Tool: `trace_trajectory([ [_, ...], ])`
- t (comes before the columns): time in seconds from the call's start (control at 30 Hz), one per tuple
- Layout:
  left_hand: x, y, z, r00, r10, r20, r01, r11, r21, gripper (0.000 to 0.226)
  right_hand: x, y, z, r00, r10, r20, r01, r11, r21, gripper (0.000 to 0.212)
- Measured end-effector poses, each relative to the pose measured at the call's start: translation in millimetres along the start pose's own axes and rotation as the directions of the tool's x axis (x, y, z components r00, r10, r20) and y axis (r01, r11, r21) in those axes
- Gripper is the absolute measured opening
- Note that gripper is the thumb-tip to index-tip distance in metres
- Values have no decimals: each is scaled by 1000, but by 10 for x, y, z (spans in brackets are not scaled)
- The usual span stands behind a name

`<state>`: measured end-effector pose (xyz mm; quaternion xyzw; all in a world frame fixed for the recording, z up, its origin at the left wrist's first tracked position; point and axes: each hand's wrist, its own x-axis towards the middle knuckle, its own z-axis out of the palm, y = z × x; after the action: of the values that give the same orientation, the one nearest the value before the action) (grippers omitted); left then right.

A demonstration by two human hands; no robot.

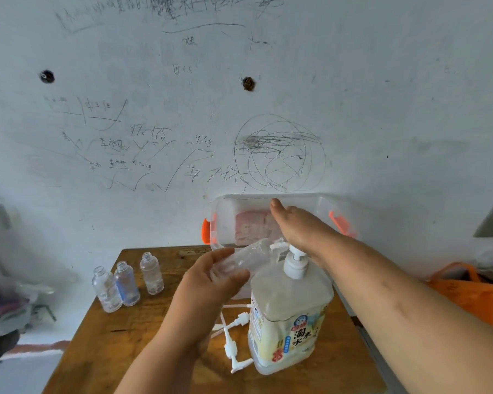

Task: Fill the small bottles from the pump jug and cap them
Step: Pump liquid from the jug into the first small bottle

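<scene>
While a wooden table carries the work, a pump jug stands at its right. The right hand rests flat on the pump head, fingers together. The left hand, fingers clamped, tilts a small bottle to the spout. Three uncapped bottles stand left; loose pump caps lie beside the jug.

Person's body, as seen from the head camera: two bare forearms, no sleeves in view. Left hand: bare, no ring, glove or watch visible. Right hand: bare, ungloved, short nails; wrist unadorned. A few faint marks show on the right forearm.
</scene>
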<state>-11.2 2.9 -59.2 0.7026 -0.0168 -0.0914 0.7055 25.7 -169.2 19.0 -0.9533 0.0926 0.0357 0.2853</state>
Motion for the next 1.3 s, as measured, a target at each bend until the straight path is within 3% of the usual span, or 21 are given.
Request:
trace_trajectory([
  [0.1, 8, -32, -27, 996, -87, 17, 88, 960, -265, 62, 7, 6, 27, 999, 13, -44, -15, 999, -51, 52],
  [0.23, 43, -54, -35, 990, -138, 39, 142, 912, -385, 59, 28, 16, 70, 999, 22, -45, -29, 988, -155, 48],
  [0.37, 55, -50, -46, 986, -159, 54, 167, 894, -415, 57, 8, 24, -74, 999, 1, 37, 0, 999, -43, 66],
  [0.5, 53, -41, -61, 984, -166, 67, 178, 887, -425, 53, 202, 117, -69, 990, 42, -135, -69, 977, -202, 47],
  [0.63, 43, -44, -76, 984, -163, 72, 178, 886, -427, 52, 369, 244, 46, 976, 67, -208, -113, 970, -216, 51],
  [0.8, 60, -54, -80, 980, -186, 73, 199, 882, -428, 51, 506, 345, 147, 950, -6, -314, -94, 948, -303, 56],
  [0.83, 69, -52, -85, 978, -198, 74, 210, 883, -420, 50, 520, 364, 173, 947, -31, -321, -82, 940, -332, 67],
  [0.9, 62, -56, -91, 970, -230, 80, 243, 886, -396, 46, 519, 385, 237, 958, -20, -287, -95, 919, -382, 80],
  [1.0, 6, -47, -86, 959, -271, 76, 279, 877, -390, 35, 480, 390, 287, 970, 9, -241, -97, 929, -358, 57],
  [1.1, -40, -23, -65, 953, -300, 44, 290, 858, -424, 30, 349, 294, 230, 972, 25, -232, -96, 949, -299, 70],
  [1.3, -95, 87, -45, 959, -283, 18, 262, 860, -437, 27, 217, 141, 7, 968, 19, -250, -84, 964, -251, 63],
])
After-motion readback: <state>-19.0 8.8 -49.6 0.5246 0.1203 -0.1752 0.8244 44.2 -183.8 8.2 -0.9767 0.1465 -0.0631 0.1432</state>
